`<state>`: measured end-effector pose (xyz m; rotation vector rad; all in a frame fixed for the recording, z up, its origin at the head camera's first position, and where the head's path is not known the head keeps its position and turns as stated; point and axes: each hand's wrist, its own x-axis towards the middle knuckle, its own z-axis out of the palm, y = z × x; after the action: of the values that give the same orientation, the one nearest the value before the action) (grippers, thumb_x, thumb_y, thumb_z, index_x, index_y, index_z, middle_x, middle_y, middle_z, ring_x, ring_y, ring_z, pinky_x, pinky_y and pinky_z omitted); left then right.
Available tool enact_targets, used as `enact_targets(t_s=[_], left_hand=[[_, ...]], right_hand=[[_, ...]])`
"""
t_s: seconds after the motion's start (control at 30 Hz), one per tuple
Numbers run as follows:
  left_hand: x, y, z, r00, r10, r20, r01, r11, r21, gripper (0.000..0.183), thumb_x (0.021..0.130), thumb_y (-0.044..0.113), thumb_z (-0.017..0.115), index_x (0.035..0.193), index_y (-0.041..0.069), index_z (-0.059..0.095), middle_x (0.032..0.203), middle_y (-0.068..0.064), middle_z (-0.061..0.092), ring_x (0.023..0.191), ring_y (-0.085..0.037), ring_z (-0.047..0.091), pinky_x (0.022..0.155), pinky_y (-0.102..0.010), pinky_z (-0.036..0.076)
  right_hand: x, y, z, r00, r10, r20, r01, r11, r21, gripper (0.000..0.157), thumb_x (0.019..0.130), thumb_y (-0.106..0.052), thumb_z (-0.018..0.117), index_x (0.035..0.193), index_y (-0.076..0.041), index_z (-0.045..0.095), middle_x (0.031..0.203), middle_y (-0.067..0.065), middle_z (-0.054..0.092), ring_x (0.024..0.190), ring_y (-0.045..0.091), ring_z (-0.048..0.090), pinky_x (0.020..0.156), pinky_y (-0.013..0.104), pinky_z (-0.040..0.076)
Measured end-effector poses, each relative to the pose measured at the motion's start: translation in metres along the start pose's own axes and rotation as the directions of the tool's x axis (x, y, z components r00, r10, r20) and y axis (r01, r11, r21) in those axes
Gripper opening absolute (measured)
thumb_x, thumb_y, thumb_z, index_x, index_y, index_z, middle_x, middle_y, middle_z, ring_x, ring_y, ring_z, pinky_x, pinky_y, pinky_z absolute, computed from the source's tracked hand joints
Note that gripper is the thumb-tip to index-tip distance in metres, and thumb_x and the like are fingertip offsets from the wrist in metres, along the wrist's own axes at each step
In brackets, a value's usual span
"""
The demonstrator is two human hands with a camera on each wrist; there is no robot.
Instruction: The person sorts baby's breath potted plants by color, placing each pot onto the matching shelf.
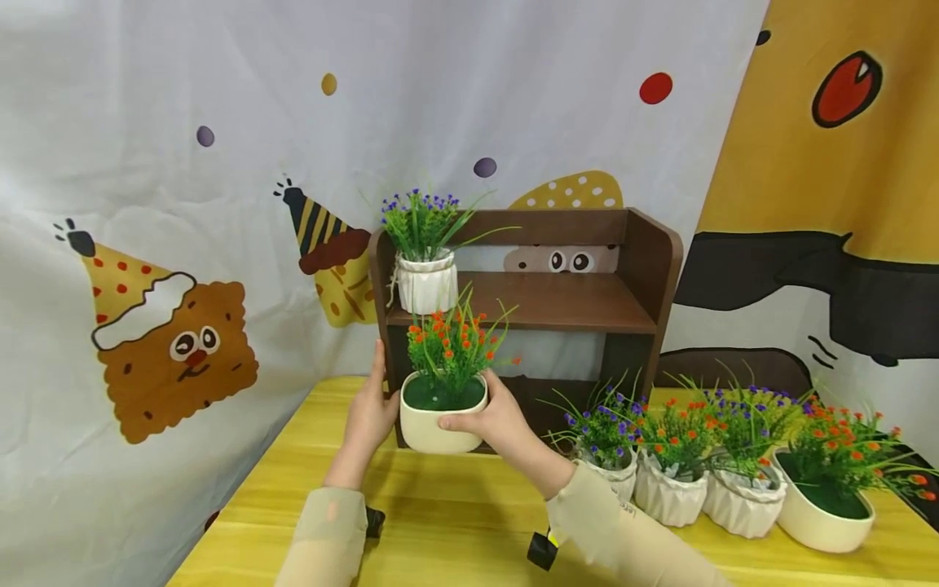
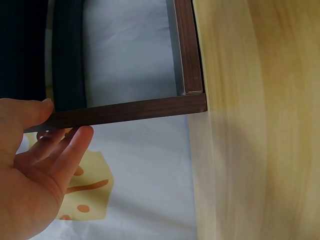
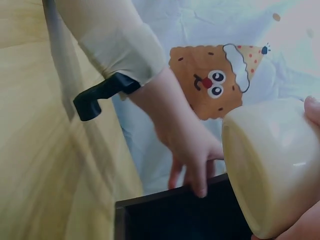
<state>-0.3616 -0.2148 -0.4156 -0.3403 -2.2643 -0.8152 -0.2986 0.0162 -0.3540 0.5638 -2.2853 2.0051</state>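
A brown two-tier wooden shelf (image 1: 572,295) stands on the table. My left hand (image 1: 371,417) grips the edge of its left side panel (image 2: 135,110); in the left wrist view the thumb lies on one face and the fingers on the other. My right hand (image 1: 502,414) holds a cream oval pot of orange artificial flowers (image 1: 438,434) in front of the shelf, thumb across the pot's front. The right wrist view shows the pot's smooth underside (image 3: 247,182) tilted toward the camera. On the upper tier's left end sits a white pleated pot of purple flowers (image 1: 428,285).
Right of the shelf, several potted flowers line the yellow wood-grain table (image 1: 447,505): white pleated pots (image 1: 671,493) and a cream oval pot (image 1: 825,522). A cartoon-printed cloth (image 1: 242,73) hangs behind. Black mounts (image 1: 543,551) show at both wrists.
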Motion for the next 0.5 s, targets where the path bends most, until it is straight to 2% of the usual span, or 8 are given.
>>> enact_targets(t_s=[0.07,0.23,0.37,0.5], left_hand=[[-0.001,0.000,0.000,1.000,-0.008,-0.007,0.008,1.000,-0.011,0.104,0.084,-0.003,0.069,0.158,0.025,0.002,0.117,-0.034,0.060,0.077,-0.039,0.064,0.066,-0.051,0.050],[-0.001,0.001,-0.001,1.000,-0.027,-0.004,0.027,0.999,-0.019,0.104,0.085,-0.001,0.071,0.158,0.026,0.002,0.118,-0.033,0.059,0.080,-0.040,0.064,0.068,-0.052,0.050],[0.000,0.001,-0.001,1.000,-0.016,0.004,0.016,1.000,-0.017,0.102,0.086,0.000,0.071,0.158,0.025,0.002,0.120,-0.033,0.059,0.083,-0.040,0.064,0.068,-0.051,0.051],[0.000,0.001,0.000,1.000,0.002,0.000,-0.002,1.000,-0.013,0.103,0.085,0.000,0.071,0.158,0.023,0.003,0.117,-0.033,0.060,0.078,-0.039,0.064,0.067,-0.050,0.051]], right_hand=[[0.000,0.008,0.002,1.000,-0.001,-0.007,0.001,1.000,-0.007,0.076,0.068,-0.018,0.089,0.131,-0.007,0.048,0.121,0.010,0.059,0.106,0.026,0.060,0.088,0.043,0.049],[0.000,0.023,0.004,1.000,0.000,-0.013,0.001,0.999,0.040,0.074,0.070,-0.017,0.089,0.129,-0.006,0.045,0.123,0.012,0.055,0.106,0.026,0.058,0.088,0.042,0.049],[0.000,0.034,0.005,1.000,0.002,-0.022,0.000,0.998,0.066,0.071,0.070,-0.012,0.088,0.127,-0.004,0.046,0.121,0.013,0.056,0.105,0.027,0.059,0.087,0.041,0.049],[-0.001,0.042,0.005,1.000,0.005,-0.020,-0.003,0.998,0.060,0.072,0.070,-0.010,0.087,0.129,-0.003,0.046,0.121,0.013,0.057,0.106,0.027,0.059,0.089,0.041,0.049]])
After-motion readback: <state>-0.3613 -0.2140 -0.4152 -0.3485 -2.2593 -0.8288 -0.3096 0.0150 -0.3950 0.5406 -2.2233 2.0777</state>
